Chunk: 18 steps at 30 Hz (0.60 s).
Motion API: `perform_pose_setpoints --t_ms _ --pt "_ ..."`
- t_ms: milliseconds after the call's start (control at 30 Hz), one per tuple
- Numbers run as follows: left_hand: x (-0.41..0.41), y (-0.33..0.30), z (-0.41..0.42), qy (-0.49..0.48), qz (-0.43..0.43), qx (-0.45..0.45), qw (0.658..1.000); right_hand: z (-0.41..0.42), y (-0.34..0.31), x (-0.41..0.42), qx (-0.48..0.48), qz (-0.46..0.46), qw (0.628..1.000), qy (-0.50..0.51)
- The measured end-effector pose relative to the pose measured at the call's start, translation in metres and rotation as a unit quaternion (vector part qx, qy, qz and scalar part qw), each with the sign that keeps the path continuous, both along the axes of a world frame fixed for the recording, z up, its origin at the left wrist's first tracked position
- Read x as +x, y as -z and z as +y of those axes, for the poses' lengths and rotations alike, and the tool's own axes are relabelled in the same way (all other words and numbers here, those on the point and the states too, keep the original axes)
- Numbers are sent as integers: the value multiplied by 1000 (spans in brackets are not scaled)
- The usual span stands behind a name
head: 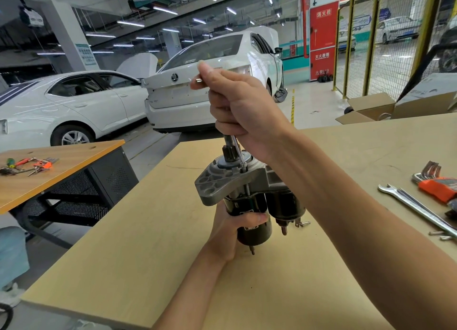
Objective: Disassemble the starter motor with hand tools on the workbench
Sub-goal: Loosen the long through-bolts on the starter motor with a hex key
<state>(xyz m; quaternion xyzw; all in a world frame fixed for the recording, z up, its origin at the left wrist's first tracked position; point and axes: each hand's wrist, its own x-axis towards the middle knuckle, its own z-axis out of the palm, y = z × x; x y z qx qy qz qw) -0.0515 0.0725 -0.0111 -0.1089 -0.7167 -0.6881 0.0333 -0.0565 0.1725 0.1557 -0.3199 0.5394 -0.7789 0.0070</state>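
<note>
Two bare forearms are reaching in over the workbench (148,267). Left hand (232,227) is gripping the black barrel of the starter motor (249,201), fingers curled round it and the thumb lying across its front, keeping it upright with the grey housing on top and the rear studs pointing down at the board. Right hand (237,107) is wrapping all its fingers round the handle of a metal tool (237,151); a short silver end is sticking out past the thumb, and the shaft is running down below the little finger into the housing, just beside the pinion. Well to the right of both hands, a spanner (418,209) and an orange hex key set (435,183) are lying on the board, with small screws (441,235) near the spanner.
</note>
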Motion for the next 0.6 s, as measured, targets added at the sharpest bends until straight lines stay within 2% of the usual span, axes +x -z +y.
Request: perform_pose_setpoints --t_ms 100,333,467,600 --pt "0 -1 0 -1 5 -13 1000 -2 -1 3 18 9 1000 16" --pt "1 0 0 -15 -3 -11 1000 -3 0 4 -21 10 999 27" --pt "0 0 -1 -18 0 0 1000 0 -2 2 -44 -8 998 -33" --pt "-1 1 -2 -13 4 -11 1000 1 -5 0 -16 -6 998 -66"
